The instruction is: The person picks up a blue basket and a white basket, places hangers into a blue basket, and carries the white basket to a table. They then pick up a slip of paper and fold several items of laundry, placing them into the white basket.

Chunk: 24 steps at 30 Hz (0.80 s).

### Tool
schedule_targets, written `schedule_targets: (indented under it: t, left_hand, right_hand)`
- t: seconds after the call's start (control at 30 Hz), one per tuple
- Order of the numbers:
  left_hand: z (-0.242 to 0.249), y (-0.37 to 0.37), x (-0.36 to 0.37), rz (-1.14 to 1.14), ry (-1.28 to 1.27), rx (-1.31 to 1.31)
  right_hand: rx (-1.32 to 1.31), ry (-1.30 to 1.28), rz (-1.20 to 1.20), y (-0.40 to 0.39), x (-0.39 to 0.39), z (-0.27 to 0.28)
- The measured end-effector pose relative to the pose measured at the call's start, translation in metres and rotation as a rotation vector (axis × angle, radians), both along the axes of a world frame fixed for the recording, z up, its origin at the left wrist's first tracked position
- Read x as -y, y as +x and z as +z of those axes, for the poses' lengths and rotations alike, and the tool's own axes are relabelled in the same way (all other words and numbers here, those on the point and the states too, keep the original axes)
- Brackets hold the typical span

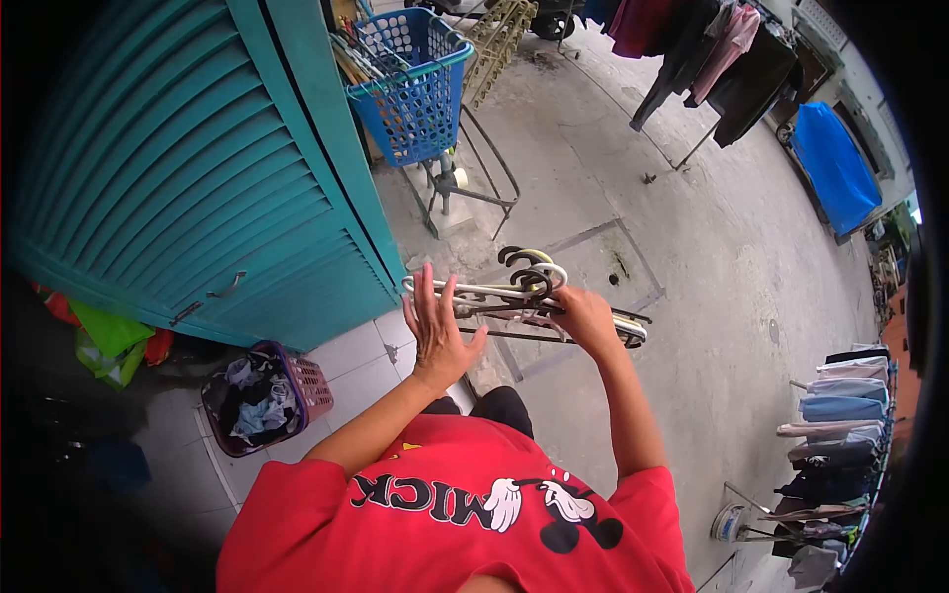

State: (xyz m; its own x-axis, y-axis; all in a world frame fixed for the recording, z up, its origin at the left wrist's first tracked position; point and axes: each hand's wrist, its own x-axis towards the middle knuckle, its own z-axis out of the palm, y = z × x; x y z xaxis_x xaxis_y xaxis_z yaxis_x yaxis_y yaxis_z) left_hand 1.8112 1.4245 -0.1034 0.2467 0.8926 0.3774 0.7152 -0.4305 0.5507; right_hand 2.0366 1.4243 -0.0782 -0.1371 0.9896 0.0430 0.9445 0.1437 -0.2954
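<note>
A bundle of clothes hangers point(535, 282), black, white and yellowish, is held out in front of my red shirt. Near the hooks, my right hand point(585, 318) is wrapped round the bundle, its fingertips partly hidden. My left hand point(435, 334) rests at the left end of the hangers with its fingers stretched out and its thumb apart. The hooks bunch together at the top, next to my right hand.
A blue plastic basket point(405, 114) stands on a metal frame beside the teal louvred door point(198, 158). A laundry basket point(311, 383) with clothes sits on the tiles at lower left. Hanging clothes point(732, 49) are at upper right, and more garments point(840, 407) line the right side.
</note>
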Motion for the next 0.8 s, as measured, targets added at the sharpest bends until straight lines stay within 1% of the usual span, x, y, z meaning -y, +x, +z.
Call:
schedule_targets:
  t: [0.03,0.07,0.13,0.17,0.2,0.27,0.37,0.4,0.47,0.5,0.53,0.6,0.63,0.67,0.7,0.77,0.8]
  left_hand:
    - [0.005,0.002,-0.011,-0.021,-0.003,0.015]
    - [0.007,0.006,-0.026,-0.026,-0.010,0.014]
    - [0.013,0.018,-0.058,-0.260,-0.105,0.338]
    - [0.018,0.025,-0.071,-0.255,-0.055,0.308]
    - [0.015,0.031,-0.084,-0.255,-0.062,0.367]
    - [0.006,0.034,-0.107,-0.167,-0.152,0.451]
    - [0.015,0.034,-0.126,-0.056,-0.117,0.432]
    - [0.014,0.036,-0.134,-0.021,-0.023,0.398]
    - [0.008,0.039,-0.153,0.016,-0.041,0.358]
    - [0.002,0.043,-0.163,0.045,-0.077,0.382]
    - [-0.004,0.048,-0.174,0.073,-0.109,0.405]
    - [-0.007,0.062,-0.193,0.142,-0.095,0.346]
    - [-0.008,0.070,-0.202,0.189,-0.142,0.369]
    - [-0.009,0.078,-0.211,0.224,-0.192,0.388]
    - [-0.007,0.087,-0.218,0.238,-0.197,0.383]
    - [-0.001,0.108,-0.232,0.160,-0.136,0.347]
    - [0.006,0.115,-0.242,0.173,-0.134,0.351]
  right_hand:
    - [0.021,0.050,0.038,0.001,-0.008,-0.005]
    - [0.020,0.044,0.033,0.000,-0.015,-0.005]
    - [0.066,0.018,0.117,-0.006,-0.037,-0.001]
    - [0.089,0.022,0.152,-0.010,-0.046,0.004]
    - [0.099,0.009,0.190,-0.012,-0.056,0.005]
    - [0.143,-0.066,0.228,-0.015,-0.079,0.001]
    - [0.094,-0.012,0.350,-0.016,-0.115,-0.007]
    - [0.144,-0.043,0.397,-0.016,-0.128,-0.011]
    - [0.170,-0.130,0.400,-0.020,-0.155,-0.017]
    - [0.098,-0.126,0.451,-0.017,-0.170,-0.029]
    - [0.129,-0.183,0.479,-0.020,-0.182,-0.023]
    - [0.118,-0.235,0.502,-0.015,-0.209,-0.045]
    - [0.032,-0.226,0.525,-0.009,-0.219,-0.057]
    - [-0.071,-0.251,0.489,-0.005,-0.231,-0.065]
    - [-0.045,-0.260,0.507,-0.001,-0.245,-0.071]
    - [-0.010,-0.274,0.530,0.017,-0.270,-0.074]
    - [0.010,-0.182,0.603,0.026,-0.288,-0.072]
